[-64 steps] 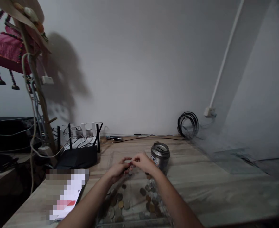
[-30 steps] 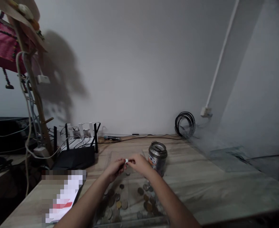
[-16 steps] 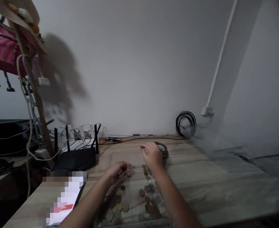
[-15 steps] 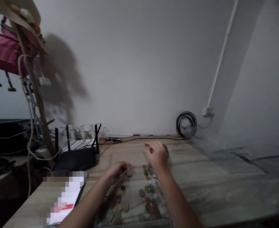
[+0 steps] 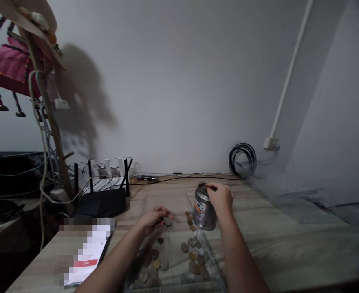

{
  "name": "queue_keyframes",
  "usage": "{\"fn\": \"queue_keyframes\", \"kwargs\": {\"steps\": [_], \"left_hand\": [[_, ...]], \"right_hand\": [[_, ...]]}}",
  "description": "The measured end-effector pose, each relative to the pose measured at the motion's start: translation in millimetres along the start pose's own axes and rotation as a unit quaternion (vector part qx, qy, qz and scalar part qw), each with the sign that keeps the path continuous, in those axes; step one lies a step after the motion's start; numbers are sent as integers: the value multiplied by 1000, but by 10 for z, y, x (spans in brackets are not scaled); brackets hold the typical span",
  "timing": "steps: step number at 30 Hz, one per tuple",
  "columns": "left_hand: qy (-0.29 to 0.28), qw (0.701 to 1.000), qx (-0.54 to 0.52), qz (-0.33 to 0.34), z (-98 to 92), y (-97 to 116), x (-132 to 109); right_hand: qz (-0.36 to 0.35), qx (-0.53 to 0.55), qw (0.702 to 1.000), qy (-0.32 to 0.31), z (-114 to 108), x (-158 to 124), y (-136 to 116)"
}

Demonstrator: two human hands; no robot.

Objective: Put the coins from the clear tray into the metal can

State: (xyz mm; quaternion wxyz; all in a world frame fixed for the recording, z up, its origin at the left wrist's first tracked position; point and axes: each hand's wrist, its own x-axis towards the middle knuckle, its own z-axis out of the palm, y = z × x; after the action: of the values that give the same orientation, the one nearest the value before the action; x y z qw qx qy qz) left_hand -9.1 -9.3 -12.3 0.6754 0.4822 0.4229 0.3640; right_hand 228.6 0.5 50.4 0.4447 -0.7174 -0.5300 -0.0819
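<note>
the metal tin [image 5: 204, 217] stands upright on the wooden table [image 5: 277, 248], just beside the right side of a clear plastic tray [image 5: 173, 249]. it has a coloured label on its front, and what is inside of it i cannot see. in the tray lie many coins [image 5: 164, 263], silver, brown and gold ones: one group on the left, partly behind my left forearm, and a bigger group along the right wall, from which a short row of small golden ones goes up near to the tin.

my right hand [image 5: 222, 199] is above the tin, with the wrist bent toward the left and the thumb and fingers brought together at its top. whether a coin is between them, i cannot tell. my left hand [image 5: 155, 217] is over the far part of the tray, fingers half curled and pointing to the right; one coin [image 5: 168, 222] shows just under the fingertips, but i cannot tell if this hand is grasping something.

farther to the left is a black router [image 5: 101, 201]; behind, against the wall, a coil of black cable [image 5: 243, 160].
</note>
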Motion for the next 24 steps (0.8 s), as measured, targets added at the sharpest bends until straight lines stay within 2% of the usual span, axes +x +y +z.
{"fn": "queue_keyframes", "kwargs": {"steps": [4,8,10,13,14,15,16,18,21,22,24], "left_hand": [[-14,1000,22,17,-10,-19,12],[6,999,30,37,-21,-20,27],[14,998,33,46,-24,-22,37],[14,998,31,55,-23,-26,46],[16,998,27,56,-20,-24,45],[21,998,22,57,-17,-20,41],[25,998,16,57,-14,-13,34],[28,998,7,57,-4,8,11],[17,997,7,71,17,40,-30],[12,997,8,78,25,45,-41],[-4,996,8,90,40,42,-54]], "right_hand": [[17,5,999,-30,24,37,41],[11,-7,999,-37,-6,20,29],[-23,-6,1000,15,-49,-12,-15],[-119,48,982,138,-94,-102,-138],[-152,82,973,150,-86,-147,-193],[-180,118,967,133,-60,-200,-252],[-202,151,964,87,-15,-261,-313],[-226,195,952,-66,127,-397,-427],[-227,226,895,-311,387,-584,-533],[-223,242,870,-367,459,-626,-544],[-206,278,837,-424,555,-668,-538]]}}
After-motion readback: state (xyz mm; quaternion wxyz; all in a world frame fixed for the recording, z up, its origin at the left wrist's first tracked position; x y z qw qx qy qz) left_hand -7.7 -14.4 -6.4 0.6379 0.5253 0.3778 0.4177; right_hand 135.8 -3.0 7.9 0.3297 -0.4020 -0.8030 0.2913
